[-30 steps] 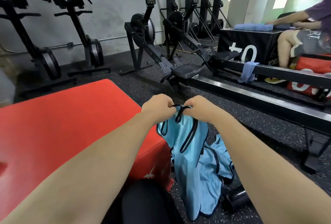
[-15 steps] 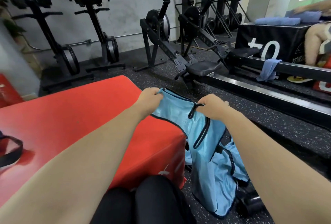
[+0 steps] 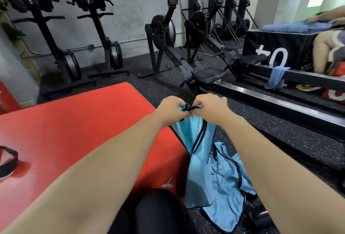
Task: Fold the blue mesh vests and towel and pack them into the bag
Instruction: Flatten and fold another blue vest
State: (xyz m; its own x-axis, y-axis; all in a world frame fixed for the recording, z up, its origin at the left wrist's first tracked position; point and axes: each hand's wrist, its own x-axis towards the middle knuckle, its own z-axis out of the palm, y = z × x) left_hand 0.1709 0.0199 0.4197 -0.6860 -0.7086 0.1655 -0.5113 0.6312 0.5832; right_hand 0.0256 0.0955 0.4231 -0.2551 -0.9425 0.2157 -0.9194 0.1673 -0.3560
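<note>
Red box [image 3: 74,131] edge: left hand [image 3: 171,108], right hand [image 3: 211,106] pinch vest [image 3: 197,174].

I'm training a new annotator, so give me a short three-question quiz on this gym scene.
1. True or false: the left hand and right hand both grip the held vest at its top.
2. The held vest is: A) hanging loose B) folded flat C) rolled up.
3. Fill in: a second vest lies crumpled on the ___.
Key: 1 true; 2 A; 3 floor.
</note>
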